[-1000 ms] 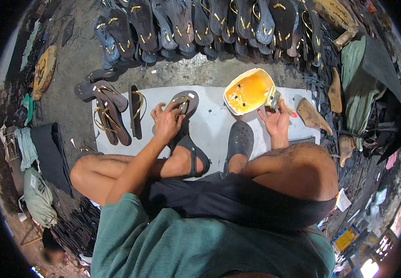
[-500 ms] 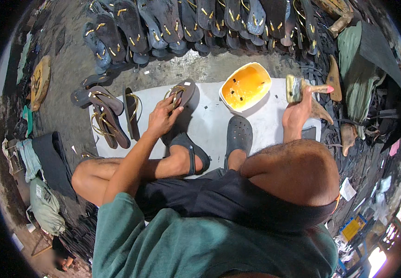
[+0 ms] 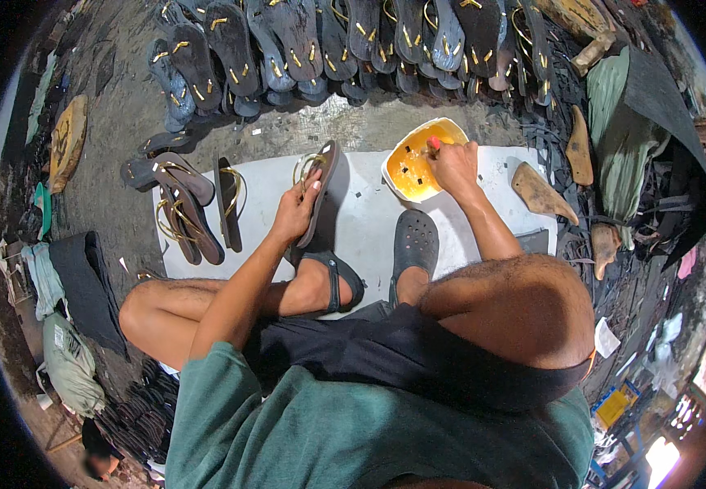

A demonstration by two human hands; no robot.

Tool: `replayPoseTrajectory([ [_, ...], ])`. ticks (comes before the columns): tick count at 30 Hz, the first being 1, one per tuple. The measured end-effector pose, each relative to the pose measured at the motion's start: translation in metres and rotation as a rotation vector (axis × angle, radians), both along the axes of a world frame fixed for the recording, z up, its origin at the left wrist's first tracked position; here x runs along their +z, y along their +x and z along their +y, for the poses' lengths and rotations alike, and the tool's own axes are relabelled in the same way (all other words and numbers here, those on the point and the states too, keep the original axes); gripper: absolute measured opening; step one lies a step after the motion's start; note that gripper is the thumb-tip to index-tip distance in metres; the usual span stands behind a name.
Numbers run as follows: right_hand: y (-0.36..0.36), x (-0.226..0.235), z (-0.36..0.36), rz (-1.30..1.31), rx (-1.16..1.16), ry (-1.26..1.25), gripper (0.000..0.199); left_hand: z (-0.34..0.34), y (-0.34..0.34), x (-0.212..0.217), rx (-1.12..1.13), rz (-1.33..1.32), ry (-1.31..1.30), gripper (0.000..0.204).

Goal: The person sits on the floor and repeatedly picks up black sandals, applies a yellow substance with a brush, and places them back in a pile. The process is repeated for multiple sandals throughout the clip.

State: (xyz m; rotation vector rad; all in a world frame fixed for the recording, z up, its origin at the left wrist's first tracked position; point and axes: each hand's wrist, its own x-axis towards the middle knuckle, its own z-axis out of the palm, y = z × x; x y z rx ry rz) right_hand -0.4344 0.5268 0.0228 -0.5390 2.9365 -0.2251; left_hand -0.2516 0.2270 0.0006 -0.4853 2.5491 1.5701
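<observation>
My left hand (image 3: 294, 213) grips a dark brown flip-flop (image 3: 330, 173) with gold straps, tipped up on its side over the white sheet (image 3: 360, 222). My right hand (image 3: 456, 166) is closed round a paintbrush (image 3: 434, 143) inside the yellow-lined white tub (image 3: 391, 181). Only the red handle end shows; the bristles are hidden behind the hand. Yellowish glue-like stuff and a few small black bits lie in the tub. Left of my left hand stand a flip-flop on its edge (image 3: 226, 204) and a pair of brown flip-flops (image 3: 186, 213) with gold straps.
Rows of dark soles (image 3: 296, 49) with gold strap ends line the far side. Wooden foot-shaped forms (image 3: 544, 192) lie at the right beside dark scraps and a rolled black sheet (image 3: 671, 138). My clog-shod foot (image 3: 415, 244) rests just below the tub.
My right hand has brought the paintbrush left from beside the sheet's right edge into the tub. My left hand has tilted the flip-flop up from lying nearly flat.
</observation>
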Motion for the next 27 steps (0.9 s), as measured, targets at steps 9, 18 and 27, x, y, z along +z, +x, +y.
replayPoseTrajectory([
  [9,0.030,0.044,0.062,0.200,-0.200,-0.673,0.021,0.027,-0.056,0.085,0.316,0.010,1.527,0.043],
  [18,0.066,0.019,0.090,-0.320,-0.461,-0.790,0.033,0.055,-0.089,0.125,0.176,0.151,1.689,0.042],
  [27,0.007,0.198,0.051,-0.560,-0.273,-2.221,0.034,0.059,-0.112,0.149,0.259,0.226,1.594,0.044],
])
